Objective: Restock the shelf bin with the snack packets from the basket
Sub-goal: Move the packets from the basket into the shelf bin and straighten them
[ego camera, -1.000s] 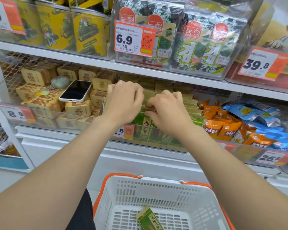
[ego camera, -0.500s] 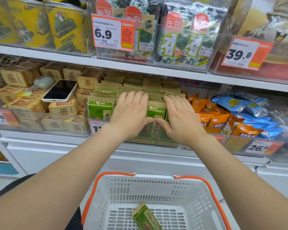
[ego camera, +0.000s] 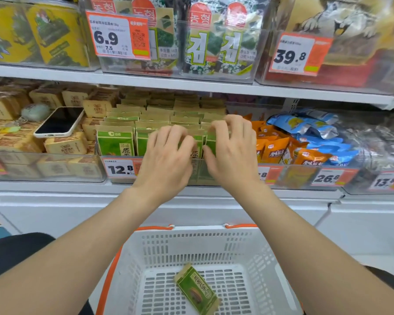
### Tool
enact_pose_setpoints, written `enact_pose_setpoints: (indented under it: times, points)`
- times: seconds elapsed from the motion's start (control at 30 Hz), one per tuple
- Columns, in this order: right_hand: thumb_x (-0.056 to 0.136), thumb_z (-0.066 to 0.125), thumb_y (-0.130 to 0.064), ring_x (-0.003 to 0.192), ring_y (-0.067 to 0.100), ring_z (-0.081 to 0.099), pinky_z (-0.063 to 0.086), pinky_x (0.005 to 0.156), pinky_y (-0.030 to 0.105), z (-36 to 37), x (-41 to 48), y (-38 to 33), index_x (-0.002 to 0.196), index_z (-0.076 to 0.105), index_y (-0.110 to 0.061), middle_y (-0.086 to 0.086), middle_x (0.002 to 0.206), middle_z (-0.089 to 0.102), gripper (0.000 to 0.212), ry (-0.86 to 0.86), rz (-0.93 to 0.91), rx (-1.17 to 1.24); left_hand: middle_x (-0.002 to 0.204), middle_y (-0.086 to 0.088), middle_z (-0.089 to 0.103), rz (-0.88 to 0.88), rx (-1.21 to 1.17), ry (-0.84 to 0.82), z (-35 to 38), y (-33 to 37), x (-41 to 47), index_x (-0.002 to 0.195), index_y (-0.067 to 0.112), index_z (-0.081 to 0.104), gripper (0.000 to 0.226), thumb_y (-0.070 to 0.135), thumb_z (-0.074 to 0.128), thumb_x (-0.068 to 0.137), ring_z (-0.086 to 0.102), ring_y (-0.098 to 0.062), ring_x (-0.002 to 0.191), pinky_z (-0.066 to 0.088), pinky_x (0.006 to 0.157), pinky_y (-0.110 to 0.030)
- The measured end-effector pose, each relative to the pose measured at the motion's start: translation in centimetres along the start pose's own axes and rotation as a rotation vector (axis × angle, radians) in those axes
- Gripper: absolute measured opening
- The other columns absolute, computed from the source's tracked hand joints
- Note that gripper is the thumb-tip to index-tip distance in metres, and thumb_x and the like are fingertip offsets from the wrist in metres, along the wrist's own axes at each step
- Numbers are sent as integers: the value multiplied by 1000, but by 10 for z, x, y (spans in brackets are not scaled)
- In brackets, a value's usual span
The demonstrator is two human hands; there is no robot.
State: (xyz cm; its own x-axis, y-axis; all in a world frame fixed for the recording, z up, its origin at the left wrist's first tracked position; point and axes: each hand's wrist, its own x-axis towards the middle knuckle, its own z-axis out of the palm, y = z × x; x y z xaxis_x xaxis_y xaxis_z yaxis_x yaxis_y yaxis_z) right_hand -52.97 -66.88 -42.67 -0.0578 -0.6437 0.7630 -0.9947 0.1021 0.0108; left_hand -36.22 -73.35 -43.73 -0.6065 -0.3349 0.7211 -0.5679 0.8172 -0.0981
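Left hand (ego camera: pixel 166 155) lay against the faces of the front green packets (ego camera: pixel 115 144) in the bin (ego camera: pixel 198 176), its fingers loosely bent and holding nothing. Right hand (ego camera: pixel 233 151), just beside it, had its fingers hooked over the packets' top edges with the thumb out in front. Whether it pinched one could not be told from the head view. Half a second before, both hands were spread flat on that front row, and earlier again they were curled deeper among the packets. So the pressing seemed over: the row stood upright and even, and the hands looked to be easing off it. One packet (ego camera: pixel 196 289) stayed where it had been, flat and askew on the floor of the basket (ego camera: pixel 191 242), well below both hands and between the forearms. I judged it the last to shelve, and a hand would have to drop down for it.
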Motion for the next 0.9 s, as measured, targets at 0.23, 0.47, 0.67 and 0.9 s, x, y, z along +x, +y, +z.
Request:
enact_pose_setpoints:
  times: [0.23, 0.47, 0.67, 0.9]
  points:
    - [89, 60, -13, 77, 32, 52, 30, 63, 34, -18, -48, 0, 97, 45, -18, 6, 91, 59, 18, -717, -121, -87, 73, 2, 60, 238, -60, -413, 26, 33, -46, 82, 21, 58, 11, 27, 50, 86, 56, -28, 74, 31, 67, -39]
    - [98, 56, -9, 93, 28, 55, 52, 82, 40, -15, -110, 19, 130, 55, -14, 9, 127, 53, 33, -1401, 0, -67, 98, -7, 71, 153, -23, -960, 74, 76, -88, 104, 19, 66, 20, 23, 47, 97, 64, -34, 92, 49, 82, -40]
    - [96, 56, -6, 94, 29, 61, 56, 86, 41, 4, -139, 27, 115, 57, -12, 10, 129, 57, 20, -1461, -10, -28, 111, -5, 71, 45, -71, -1166, 131, 108, -151, 111, 21, 68, 22, 25, 50, 98, 67, -31, 100, 50, 79, -37]
    - [97, 53, -5, 99, 25, 61, 56, 95, 43, 25, -150, 29, 97, 49, -16, 20, 161, 36, 11, -1491, -66, -85, 137, -10, 52, -81, -143, -1415, 186, 126, -221, 136, 21, 56, 35, 30, 59, 102, 56, -33, 120, 52, 99, -50]
